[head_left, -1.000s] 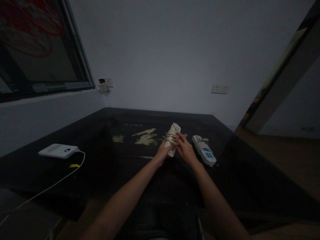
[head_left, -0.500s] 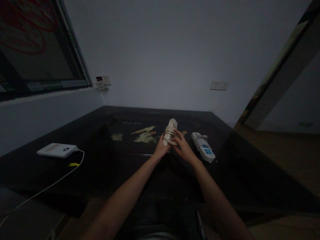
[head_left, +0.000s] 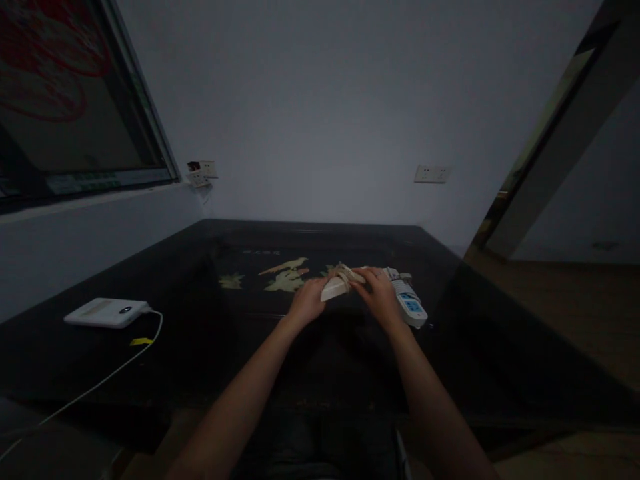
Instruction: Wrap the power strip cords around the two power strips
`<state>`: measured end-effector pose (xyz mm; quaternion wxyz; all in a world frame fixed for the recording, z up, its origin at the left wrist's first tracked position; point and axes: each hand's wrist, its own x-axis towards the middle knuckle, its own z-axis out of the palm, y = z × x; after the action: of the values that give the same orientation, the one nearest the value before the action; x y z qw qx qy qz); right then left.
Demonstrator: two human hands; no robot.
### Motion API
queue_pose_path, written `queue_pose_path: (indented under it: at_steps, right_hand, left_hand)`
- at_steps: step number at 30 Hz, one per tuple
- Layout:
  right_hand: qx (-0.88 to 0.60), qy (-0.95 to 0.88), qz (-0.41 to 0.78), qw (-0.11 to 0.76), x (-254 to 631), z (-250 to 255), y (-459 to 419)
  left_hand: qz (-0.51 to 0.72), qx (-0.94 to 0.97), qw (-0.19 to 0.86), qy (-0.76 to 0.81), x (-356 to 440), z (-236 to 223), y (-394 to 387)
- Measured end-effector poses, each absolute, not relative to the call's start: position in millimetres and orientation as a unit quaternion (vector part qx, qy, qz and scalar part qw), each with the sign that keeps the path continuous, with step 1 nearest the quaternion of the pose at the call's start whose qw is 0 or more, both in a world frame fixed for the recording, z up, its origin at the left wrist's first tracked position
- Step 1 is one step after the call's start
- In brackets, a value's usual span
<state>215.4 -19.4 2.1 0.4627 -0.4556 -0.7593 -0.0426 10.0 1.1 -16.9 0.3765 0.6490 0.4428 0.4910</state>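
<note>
Above the dark table, both hands hold a white power strip (head_left: 334, 289) with its cord wound round the middle. My left hand (head_left: 308, 300) grips its left end, fingers closed behind it. On the other side, my right hand (head_left: 379, 293) has its fingers bent on the wound cord and the strip's right end. The strip lies slanted between them, and fingers hide part of it. Just right of my right hand rests a second white power strip (head_left: 411, 303) with blue socket faces, its cord also wrapped round it.
The dark table (head_left: 345, 373) carries a bird and leaf picture (head_left: 287, 275). At the left lies a white rectangular device (head_left: 103, 312) with a white cable (head_left: 117, 367) running off the front edge, near a yellow tag (head_left: 141, 341). Wall sockets (head_left: 432, 175) sit behind.
The held power strip has turned from nearly upright to slanting sideways. My hands have moved apart, the left one leftward and the right one rightward, nearer the second strip.
</note>
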Motion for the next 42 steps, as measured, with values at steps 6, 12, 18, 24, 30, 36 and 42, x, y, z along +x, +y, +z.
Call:
queue_pose_path:
  at_steps: [6, 12, 18, 24, 30, 36, 42]
  right_hand:
    - [-0.517, -0.69, 0.078, 0.501, 235.3, 1.1, -8.1]
    - [-0.535, -0.674, 0.218, 0.46, 245.8, -8.1, 0.2]
    - [-0.491, -0.709, 0.339, 0.376, 227.1, -7.7, -12.0]
    - [-0.423, -0.715, 0.47, 0.299, 210.4, -2.1, -24.4]
    - [-0.358, -0.663, 0.48, 0.45, 215.0, 17.8, -31.3]
    - [-0.318, -0.547, 0.457, 0.626, 225.2, 17.1, -24.4]
    - [-0.34, -0.458, 0.413, 0.71, 234.1, 11.1, -13.1]
  left_hand:
    - [0.343, 0.848, 0.246, 0.32, -29.3, -4.1, -9.2]
    - [0.415, 0.787, 0.308, 0.336, -44.6, -2.4, -5.9]
    - [0.481, 0.69, 0.338, 0.421, -50.9, -9.5, 13.8]
    - [0.481, 0.673, 0.326, 0.458, -51.3, -20.9, 21.3]
    - [0.434, 0.696, 0.346, 0.456, -48.1, -21.8, 17.8]
    - [0.325, 0.766, 0.381, 0.402, -51.2, -15.9, 9.1]
    - [0.248, 0.795, 0.431, 0.348, -52.1, -12.9, 1.4]
